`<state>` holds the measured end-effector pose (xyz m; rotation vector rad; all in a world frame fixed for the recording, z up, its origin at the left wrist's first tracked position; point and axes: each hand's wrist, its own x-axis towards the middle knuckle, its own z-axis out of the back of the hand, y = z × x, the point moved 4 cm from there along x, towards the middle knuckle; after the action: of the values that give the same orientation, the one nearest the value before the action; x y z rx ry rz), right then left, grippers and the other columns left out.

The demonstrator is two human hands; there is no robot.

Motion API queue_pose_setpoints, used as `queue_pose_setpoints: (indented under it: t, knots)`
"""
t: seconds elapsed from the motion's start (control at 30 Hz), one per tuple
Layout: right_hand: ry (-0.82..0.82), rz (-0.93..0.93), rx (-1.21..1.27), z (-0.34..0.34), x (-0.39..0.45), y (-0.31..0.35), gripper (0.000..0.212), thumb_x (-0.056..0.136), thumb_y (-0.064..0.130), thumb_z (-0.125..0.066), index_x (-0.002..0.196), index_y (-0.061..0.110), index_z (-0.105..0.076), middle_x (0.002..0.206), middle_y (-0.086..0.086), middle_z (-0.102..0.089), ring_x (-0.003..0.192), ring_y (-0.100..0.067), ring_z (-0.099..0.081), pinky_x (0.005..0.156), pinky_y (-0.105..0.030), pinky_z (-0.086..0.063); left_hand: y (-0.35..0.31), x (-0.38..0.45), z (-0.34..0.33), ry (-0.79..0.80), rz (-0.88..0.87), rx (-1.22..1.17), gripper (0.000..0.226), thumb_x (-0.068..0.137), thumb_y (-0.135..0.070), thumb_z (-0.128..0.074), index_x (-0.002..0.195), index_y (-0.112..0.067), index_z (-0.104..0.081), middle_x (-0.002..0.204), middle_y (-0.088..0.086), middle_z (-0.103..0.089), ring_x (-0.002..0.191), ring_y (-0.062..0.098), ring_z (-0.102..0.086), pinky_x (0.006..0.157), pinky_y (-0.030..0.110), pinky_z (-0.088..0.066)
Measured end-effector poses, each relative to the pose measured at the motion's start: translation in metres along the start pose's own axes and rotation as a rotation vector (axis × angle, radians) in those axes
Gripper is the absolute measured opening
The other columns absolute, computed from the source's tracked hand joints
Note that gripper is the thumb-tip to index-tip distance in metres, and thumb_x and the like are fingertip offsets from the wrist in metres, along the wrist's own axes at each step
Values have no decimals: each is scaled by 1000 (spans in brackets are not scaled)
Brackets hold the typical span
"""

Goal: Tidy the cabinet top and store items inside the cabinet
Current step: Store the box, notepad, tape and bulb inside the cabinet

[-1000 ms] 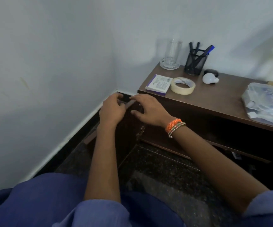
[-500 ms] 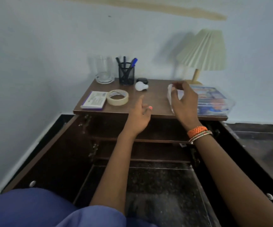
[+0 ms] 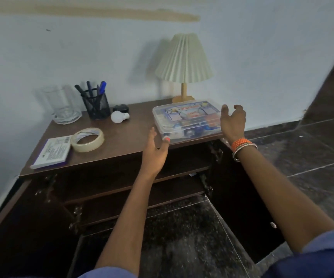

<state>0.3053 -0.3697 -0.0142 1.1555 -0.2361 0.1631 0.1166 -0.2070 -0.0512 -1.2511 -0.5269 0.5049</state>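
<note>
A clear plastic box (image 3: 186,119) with colourful contents lies on the right of the brown cabinet top (image 3: 126,137). My left hand (image 3: 156,151) is open just off the box's front left corner. My right hand (image 3: 233,122) is open at the box's right end, fingers spread, close to it or touching. Also on the top are a tape roll (image 3: 87,139), a small white booklet (image 3: 52,152), a white bulb (image 3: 119,116), a small black case (image 3: 121,107), a mesh pen holder (image 3: 95,104) and a glass (image 3: 61,106). Both cabinet doors stand open; the shelves (image 3: 174,173) are dark.
A pleated table lamp (image 3: 183,63) stands at the back right of the top. The left door (image 3: 17,221) and right door (image 3: 248,197) swing out toward me. Dark stone floor (image 3: 182,237) lies below. The white wall closes in on the left.
Both hands left the left door, which now stands open. They moved up and right to either side of the plastic box. The camera lifted and turned right.
</note>
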Motion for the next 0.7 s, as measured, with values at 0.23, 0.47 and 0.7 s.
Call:
queue_pose_setpoints:
  t: [0.23, 0.47, 0.7]
  knots:
    - [112, -260, 88, -21, 11, -16, 56, 97, 40, -43, 136, -1, -40, 138, -19, -48, 123, -33, -49, 97, -35, -40, -4, 9, -17, 160, -36, -68, 63, 90, -29, -54, 145, -29, -23, 147, -9, -37, 135, 9, -35, 113, 33, -29]
    - [33, -216, 143, -17, 12, -20, 42, 91, 39, -52, 112, 4, -62, 113, -14, -64, 99, -29, -62, 85, -35, -52, -8, 11, -19, 235, -98, -28, 66, 93, -16, -53, 147, -24, -17, 148, -9, -34, 134, 6, -32, 110, 25, -27]
    - [-60, -96, 313, 8, 0, -2, 24, 92, 28, -53, 79, 12, -65, 73, -2, -63, 65, -16, -60, 56, -22, -45, -2, 11, -5, 223, -23, -61, 48, 96, -34, -47, 140, -26, -30, 141, -10, -42, 128, 8, -41, 108, 39, -35]
